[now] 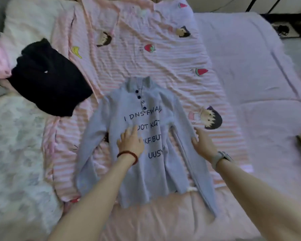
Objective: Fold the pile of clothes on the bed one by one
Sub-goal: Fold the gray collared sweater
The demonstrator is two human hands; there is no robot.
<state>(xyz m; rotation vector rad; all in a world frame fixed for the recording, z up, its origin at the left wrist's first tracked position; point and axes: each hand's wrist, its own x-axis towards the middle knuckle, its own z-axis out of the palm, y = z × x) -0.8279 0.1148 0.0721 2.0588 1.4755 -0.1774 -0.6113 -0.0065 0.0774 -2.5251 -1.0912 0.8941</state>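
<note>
The printed lettering on the grey long-sleeved top (146, 145) is partly covered by the left hand (130, 141), so only scraps of dark words read. That hand lies flat on the chest, fingers (131, 132) straight and spread, pressing the knit and gripping nothing. The right hand (202, 144) rests open on the top's right sleeve, fingers relaxed, holding nothing; its fingertips blur into the fabric. The top itself lies face up in the middle of the bed (261, 84), collar away from us, four dark buttons down the placket, both sleeves angled outward, the hem wavy near the bed's near edge. To the far left sits a black garment (49, 80), bunched soft, its shape hard to read. Under everything is a crinkled pink striped sheet (146, 66) with cartoon figures and fruit; plenty of bare sheet lies beyond the collar. On the right a plain lilac mattress pad shows, and something at the right edge is cut off.
</note>
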